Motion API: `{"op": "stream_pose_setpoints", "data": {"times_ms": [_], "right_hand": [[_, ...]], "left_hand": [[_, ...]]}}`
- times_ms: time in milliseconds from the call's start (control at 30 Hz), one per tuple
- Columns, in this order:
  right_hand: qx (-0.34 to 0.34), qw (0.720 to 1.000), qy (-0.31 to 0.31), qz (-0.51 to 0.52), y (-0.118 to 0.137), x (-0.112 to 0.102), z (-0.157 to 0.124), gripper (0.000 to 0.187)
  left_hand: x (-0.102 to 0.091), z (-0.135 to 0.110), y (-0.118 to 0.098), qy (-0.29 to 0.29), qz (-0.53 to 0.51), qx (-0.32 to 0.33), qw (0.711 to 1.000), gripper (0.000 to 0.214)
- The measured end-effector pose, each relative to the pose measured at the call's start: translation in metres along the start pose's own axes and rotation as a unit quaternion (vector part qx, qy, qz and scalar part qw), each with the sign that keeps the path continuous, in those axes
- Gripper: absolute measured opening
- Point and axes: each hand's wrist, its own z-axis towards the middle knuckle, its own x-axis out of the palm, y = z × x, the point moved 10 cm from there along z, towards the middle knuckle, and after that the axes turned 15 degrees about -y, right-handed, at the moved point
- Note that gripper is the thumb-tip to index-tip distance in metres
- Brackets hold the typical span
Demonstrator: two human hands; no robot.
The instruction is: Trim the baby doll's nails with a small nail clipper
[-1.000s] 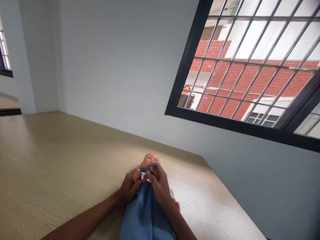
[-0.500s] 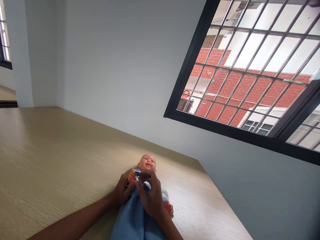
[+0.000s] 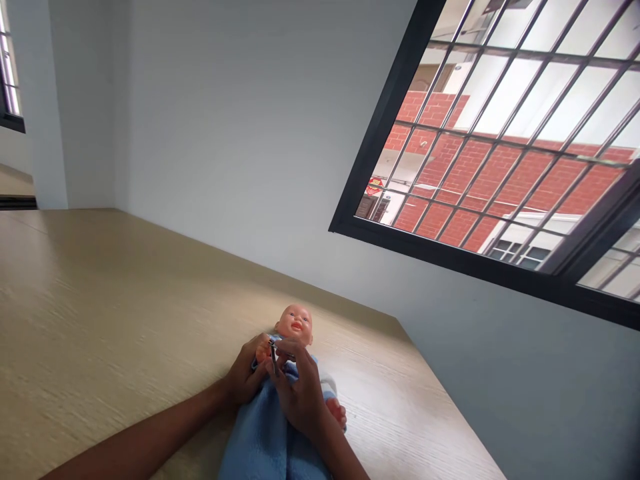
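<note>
A baby doll in light blue clothing lies on its back on the table, head toward the wall. My left hand is closed around the doll's small hand at its chest. Between the thumb and fingers of my right hand is a small metal nail clipper, its tip right beside the doll's fingers. Whether it touches them I cannot tell. The doll's other hand rests on the table past my right wrist. My hands cover much of the doll's chest.
The pale wooden table stretches far to the left and ends in a slanted edge on the right. Behind it rises a grey wall. A barred window with a dark frame is set in that wall at upper right.
The nail clipper has turned in my right fingers, from lying roughly crosswise to pointing more up and down. My left hand keeps its hold on the doll's hand. The view has shifted slightly.
</note>
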Motion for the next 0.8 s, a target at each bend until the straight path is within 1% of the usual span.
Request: {"op": "stream_pose_setpoints", "data": {"times_ms": [167, 267, 433, 500, 567, 667, 800], "right_hand": [[-0.032, 0.997, 0.059, -0.028, 0.010, 0.007, 0.000, 0.022], [-0.048, 0.995, 0.072, -0.043, 0.014, 0.009, 0.001, 0.022], [-0.074, 0.992, 0.082, -0.064, 0.018, 0.012, 0.001, 0.021], [-0.064, 0.993, 0.072, -0.066, 0.016, 0.010, 0.001, 0.022], [-0.037, 0.995, 0.060, -0.069, 0.010, 0.008, 0.000, 0.023], [0.002, 0.996, 0.041, -0.075, 0.000, 0.003, -0.003, 0.027], [0.021, 0.997, 0.030, -0.065, -0.004, 0.001, -0.004, 0.027]], "left_hand": [[0.000, -0.001, -0.002, -0.003, -0.002, 0.009, 1.000, 0.032], [0.000, 0.000, -0.003, -0.006, -0.007, 0.010, 1.000, 0.032], [0.000, 0.001, -0.010, -0.013, -0.007, 0.042, 0.999, 0.031], [-0.001, 0.002, -0.011, -0.018, -0.007, 0.045, 0.999, 0.032], [-0.001, 0.003, -0.011, -0.019, -0.005, 0.038, 0.999, 0.034], [-0.001, 0.003, -0.007, -0.014, 0.002, 0.016, 1.000, 0.038], [0.000, 0.003, 0.000, -0.009, 0.012, -0.015, 1.000, 0.041]]}}
